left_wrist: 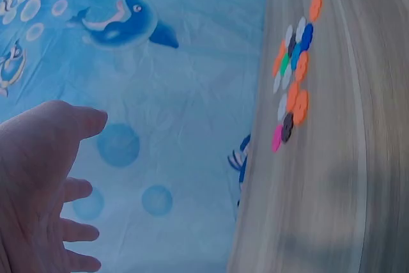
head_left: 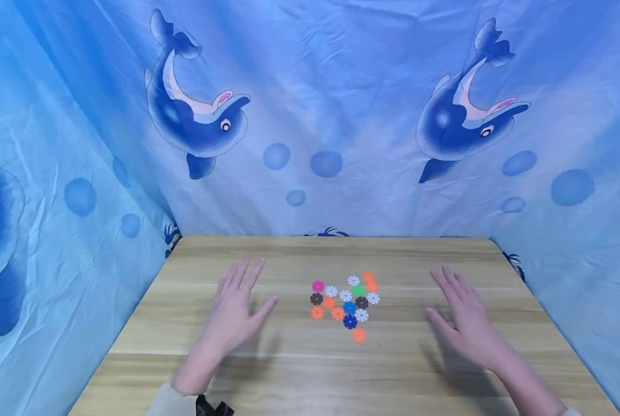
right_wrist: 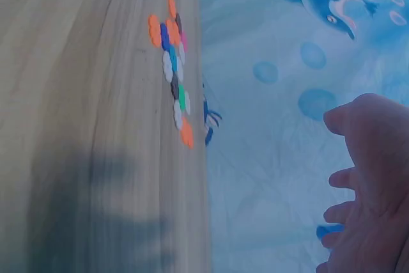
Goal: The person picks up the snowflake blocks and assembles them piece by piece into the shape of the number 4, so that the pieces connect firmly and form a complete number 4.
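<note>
Several small notched plastic discs lie flat in a loose cluster on the wooden table (head_left: 299, 370). Among them are a pink disc (head_left: 318, 286), a green disc (head_left: 359, 291), a dark blue disc (head_left: 349, 322) and an orange disc (head_left: 359, 335) nearest the front; others are white, dark brown and lighter blue. To the left of the cluster, my left hand (head_left: 235, 315) hovers over the table with fingers spread and nothing in it. My right hand (head_left: 463, 323) hovers likewise on the right side, fingers extended and holding nothing. Both wrist views show the hands apart from the discs.
A blue cloth (head_left: 299, 86) printed with dolphins and bubbles hangs behind the table and along both sides. The table's back edge (head_left: 393, 237) meets this cloth. A black strap device (head_left: 213, 407) sits on the left wrist by a light sleeve (head_left: 171, 403).
</note>
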The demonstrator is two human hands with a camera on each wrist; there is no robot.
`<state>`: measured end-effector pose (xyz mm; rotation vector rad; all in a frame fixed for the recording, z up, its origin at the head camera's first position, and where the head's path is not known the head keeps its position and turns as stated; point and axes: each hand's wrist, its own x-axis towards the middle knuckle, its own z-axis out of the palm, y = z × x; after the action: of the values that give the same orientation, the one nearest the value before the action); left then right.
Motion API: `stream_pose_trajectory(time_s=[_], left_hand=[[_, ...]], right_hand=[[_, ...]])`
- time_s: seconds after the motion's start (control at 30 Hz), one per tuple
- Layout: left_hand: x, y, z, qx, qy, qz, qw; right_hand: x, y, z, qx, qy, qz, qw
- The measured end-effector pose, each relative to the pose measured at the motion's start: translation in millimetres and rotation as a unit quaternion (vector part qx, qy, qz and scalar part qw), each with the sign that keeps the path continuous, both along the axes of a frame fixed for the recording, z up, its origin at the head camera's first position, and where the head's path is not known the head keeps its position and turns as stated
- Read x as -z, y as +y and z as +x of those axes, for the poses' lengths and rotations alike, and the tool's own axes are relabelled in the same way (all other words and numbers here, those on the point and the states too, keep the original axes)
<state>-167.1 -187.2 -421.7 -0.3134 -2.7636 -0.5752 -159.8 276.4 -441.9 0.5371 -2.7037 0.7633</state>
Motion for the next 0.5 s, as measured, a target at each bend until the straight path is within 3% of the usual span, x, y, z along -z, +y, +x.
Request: stream_pose_trajectory(time_s=[0.33, 0.5], left_hand=[[6.7, 32.3, -13.5, 0.057, -0.016, 0.037, 0.9976], [19.4, 45.5, -22.8, 0.078, -0.049, 0.057, 0.9941]], right_hand=[[-5.3, -39.7, -28.7, -0.045, 0.004, 0.012, 0.9989], [-6.6, -61.8, -45.7, -0.072, -0.013, 0.014, 0.9972]])
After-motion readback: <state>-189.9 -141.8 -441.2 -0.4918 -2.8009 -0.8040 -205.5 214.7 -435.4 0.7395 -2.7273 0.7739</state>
